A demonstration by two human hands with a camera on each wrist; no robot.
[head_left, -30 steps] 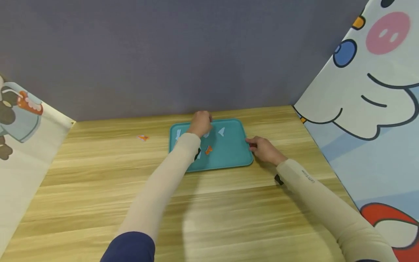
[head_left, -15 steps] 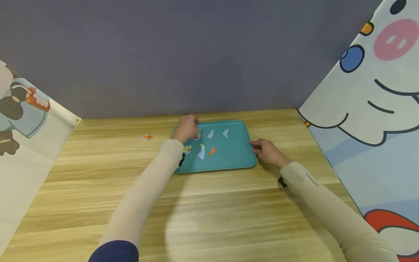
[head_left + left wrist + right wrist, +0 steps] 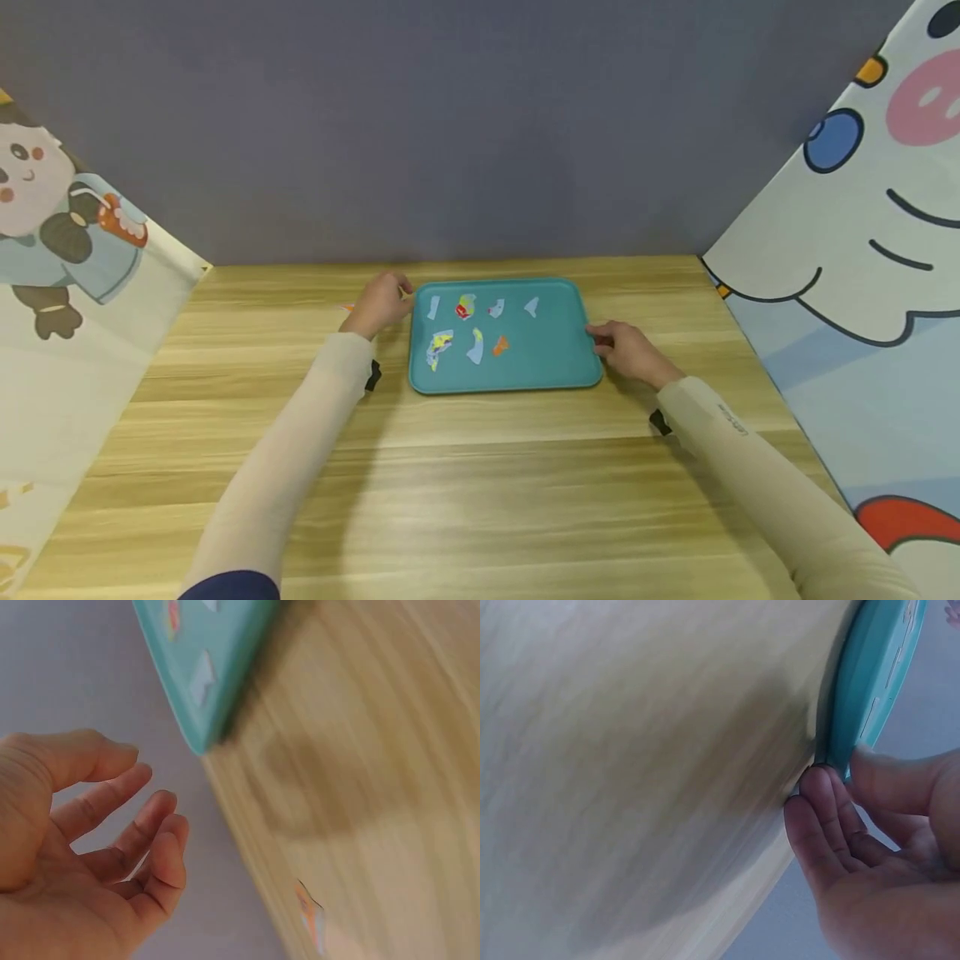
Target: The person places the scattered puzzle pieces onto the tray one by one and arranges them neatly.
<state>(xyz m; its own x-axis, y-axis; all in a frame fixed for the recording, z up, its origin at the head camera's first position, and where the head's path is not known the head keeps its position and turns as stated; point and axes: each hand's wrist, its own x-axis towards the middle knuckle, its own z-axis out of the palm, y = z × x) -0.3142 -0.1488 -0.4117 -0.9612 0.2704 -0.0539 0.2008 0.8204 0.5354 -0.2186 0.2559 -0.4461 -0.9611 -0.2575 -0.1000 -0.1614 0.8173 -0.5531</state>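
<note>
A teal tray (image 3: 551, 358) lies on the wooden table and bears several small flat cut-out pieces in two rows. Among them are a red and yellow piece (image 3: 466, 307), a yellow and pale piece (image 3: 439, 348), a curved pale piece (image 3: 476, 347) and an orange piece (image 3: 501, 345). My right hand (image 3: 630, 352) pinches the tray's right rim, thumb on top and fingers against the side. Just off the tray's far left corner, my left hand (image 3: 380, 305) hovers with loosely bent fingers and nothing in them. An orange and white piece (image 3: 311, 916) lies on the table near it.
The wooden table (image 3: 480, 492) backs onto a grey upright panel (image 3: 450, 133). Panels with cartoon prints stand along the left side (image 3: 67, 242) and the right side (image 3: 862, 250).
My left hand has moved left from above the tray to beyond its left edge, uncovering the pieces. The right hand stays at the rim. The head view has shifted.
</note>
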